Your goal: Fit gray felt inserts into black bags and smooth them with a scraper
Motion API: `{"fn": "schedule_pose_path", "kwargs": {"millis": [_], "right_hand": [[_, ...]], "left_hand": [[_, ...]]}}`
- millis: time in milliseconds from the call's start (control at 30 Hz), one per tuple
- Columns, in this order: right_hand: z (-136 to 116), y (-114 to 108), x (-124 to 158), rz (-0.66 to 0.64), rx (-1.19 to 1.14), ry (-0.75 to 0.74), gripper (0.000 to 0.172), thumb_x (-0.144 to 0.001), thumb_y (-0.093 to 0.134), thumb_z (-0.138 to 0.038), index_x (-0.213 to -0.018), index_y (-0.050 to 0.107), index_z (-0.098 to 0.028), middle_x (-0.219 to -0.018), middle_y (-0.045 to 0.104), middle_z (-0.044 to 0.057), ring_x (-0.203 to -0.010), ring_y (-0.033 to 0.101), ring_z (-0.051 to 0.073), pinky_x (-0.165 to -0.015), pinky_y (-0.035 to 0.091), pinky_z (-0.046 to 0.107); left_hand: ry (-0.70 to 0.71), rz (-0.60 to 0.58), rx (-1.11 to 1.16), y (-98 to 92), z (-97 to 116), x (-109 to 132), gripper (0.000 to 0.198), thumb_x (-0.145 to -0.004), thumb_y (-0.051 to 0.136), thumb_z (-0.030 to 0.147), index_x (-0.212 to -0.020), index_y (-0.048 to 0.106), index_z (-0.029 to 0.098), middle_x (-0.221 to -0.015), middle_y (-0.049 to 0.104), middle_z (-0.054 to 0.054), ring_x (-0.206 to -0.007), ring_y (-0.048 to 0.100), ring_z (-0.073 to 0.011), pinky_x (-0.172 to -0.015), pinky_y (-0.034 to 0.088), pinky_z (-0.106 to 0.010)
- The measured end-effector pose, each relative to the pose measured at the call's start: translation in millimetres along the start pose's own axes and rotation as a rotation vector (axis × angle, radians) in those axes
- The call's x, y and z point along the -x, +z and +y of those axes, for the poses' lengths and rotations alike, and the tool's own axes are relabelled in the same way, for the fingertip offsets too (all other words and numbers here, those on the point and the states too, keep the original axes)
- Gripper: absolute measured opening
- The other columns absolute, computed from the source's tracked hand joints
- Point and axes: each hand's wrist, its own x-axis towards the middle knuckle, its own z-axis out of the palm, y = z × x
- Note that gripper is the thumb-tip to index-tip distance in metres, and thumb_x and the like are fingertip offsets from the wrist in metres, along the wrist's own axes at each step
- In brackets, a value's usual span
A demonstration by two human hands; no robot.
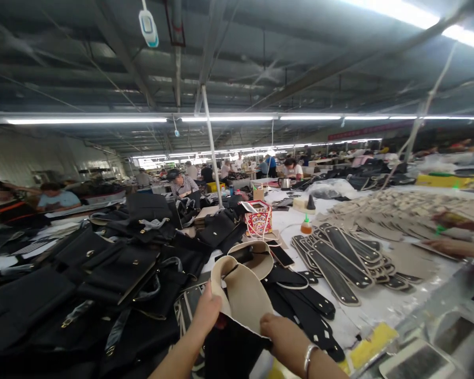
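Head view: holding the black and tan piece [248, 295] up at the bench [342, 318], with left fingers [214, 302] and right fingers [267, 322] pinched tight on its edge, maybe to keep it open wide.

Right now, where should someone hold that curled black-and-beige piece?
Probably grip the piece by its edges, from left and right, where the left hand and right hand are: its beige part curls upward and looks flexible, so one grip might let it flop.
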Motion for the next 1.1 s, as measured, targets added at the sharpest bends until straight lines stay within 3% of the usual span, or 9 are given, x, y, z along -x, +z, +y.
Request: {"fn": "schedule_pose_path", "kwargs": {"millis": [100, 267, 400, 500, 633, 767, 900, 1000, 1100], "right_hand": [[22, -18, -12, -0.008, 0.048, 0.064, 0.02, -0.072, 0.05, -0.008, -0.077, 0.069, -0.013, -0.087, 0.067, 0.012, -0.087, 0.063, 0.025, -0.078, 0.046, 0.031], [34, -49, -34, 0.022, 0.172, 0.063, 0.035, -0.072, 0.039, 0.005, -0.085, 0.068, -0.009, -0.095, 0.065, 0.017, -0.096, 0.06, 0.029, -0.085, 0.044, 0.036], [36, -25, -43, -0.042, 0.144, 0.145, 0.043, -0.068, 0.033, 0.012, -0.089, 0.067, -0.005, -0.098, 0.064, 0.019, -0.095, 0.062, 0.028, -0.084, 0.045, 0.036], [44, -9, -36, 0.021, 0.049, 0.12, 0.054, -0.061, 0.035, 0.014, -0.103, 0.063, -0.009, -0.123, 0.053, 0.019, -0.098, 0.061, 0.025, -0.087, 0.045, 0.035], [47, -14, -14, 0.072, -0.014, 0.109, 0.081, -0.058, 0.04, 0.01, -0.134, 0.039, -0.018, -0.145, 0.025, 0.014, -0.11, 0.055, 0.026, -0.095, 0.041, 0.038], [36, -21, 5, 0.059, -0.048, 0.169, 0.081, -0.061, 0.045, 0.002, -0.138, 0.034, -0.023, -0.147, 0.021, 0.009, -0.102, 0.059, 0.027, -0.091, 0.044, 0.043], [33, -11, 4, 0.086, -0.232, 0.186, 0.07, -0.066, 0.056, -0.02, -0.134, 0.04, -0.02, -0.133, 0.046, 0.011, -0.102, 0.058, 0.029, -0.09, 0.044, 0.04], [37, -4, -6, 0.156, -0.361, 0.303, 0.047, -0.078, 0.049, -0.033, -0.12, 0.054, -0.012, -0.11, 0.062, 0.014, -0.102, 0.058, 0.027, -0.088, 0.043, 0.035], [37, -4, -11, 0.195, -0.366, 0.361, 0.03, -0.085, 0.043, -0.03, -0.1, 0.062, -0.012, -0.097, 0.066, 0.013, -0.092, 0.061, 0.025, -0.082, 0.045, 0.032]], "left_hand": [[-0.007, -0.031, 0.058, 1.5, -2, -2, 0.07, -0.078, 0.037, 0.016, -0.141, 0.007, 0.027, -0.075, 0.06, -0.004, -0.039, 0.057, -0.0173, -0.036, 0.046, -0.028], [0.093, -0.03, 0.073, 6.9, -7, -9, 0.073, -0.076, 0.04, 0.013, -0.14, 0.008, 0.031, -0.077, 0.059, -0.004, -0.04, 0.057, -0.0159, -0.035, 0.045, -0.026], [-0.011, -0.139, 0.02, 23.3, -26, -15, 0.077, -0.079, 0.048, 0.023, -0.14, 0.001, 0.026, -0.073, 0.059, -0.003, -0.036, 0.055, -0.0165, -0.035, 0.046, -0.03], [-0.045, -0.227, 0.069, 18.5, -36, -18, 0.079, -0.085, 0.041, 0.046, -0.14, -0.011, 0.023, -0.079, 0.06, -0.005, -0.044, 0.06, -0.0184, -0.039, 0.049, -0.03], [0.137, -0.041, -0.446, -29.8, -47, -33, 0.053, -0.092, 0.019, 0.043, -0.14, 0.011, 0.021, -0.096, 0.062, -0.006, -0.072, 0.065, -0.0155, -0.061, 0.053, -0.026], [0.133, 0.144, -0.843, -95.7, -72, -54, 0.052, -0.077, 0.05, 0.011, -0.128, 0.041, 0.013, -0.119, 0.052, -0.015, -0.112, 0.049, -0.0263, -0.095, 0.04, -0.039], [0.049, 0.2, -1.115, -142.4, -102, -66, 0.059, -0.069, 0.046, -0.003, -0.126, 0.045, 0.012, -0.126, 0.046, -0.019, -0.119, 0.04, -0.0348, -0.091, 0.039, -0.052], [0.046, 0.182, -1.238, -160.4, -116, -70, 0.056, -0.074, 0.035, -0.004, -0.124, 0.049, 0.016, -0.129, 0.047, -0.015, -0.121, 0.039, -0.029, -0.092, 0.04, -0.046], [0.072, 0.129, -1.3, -167.0, -127, -71, 0.064, -0.07, 0.033, -0.009, -0.126, 0.048, 0.016, -0.134, 0.043, -0.012, -0.126, 0.035, -0.0246, -0.098, 0.037, -0.038]]}}
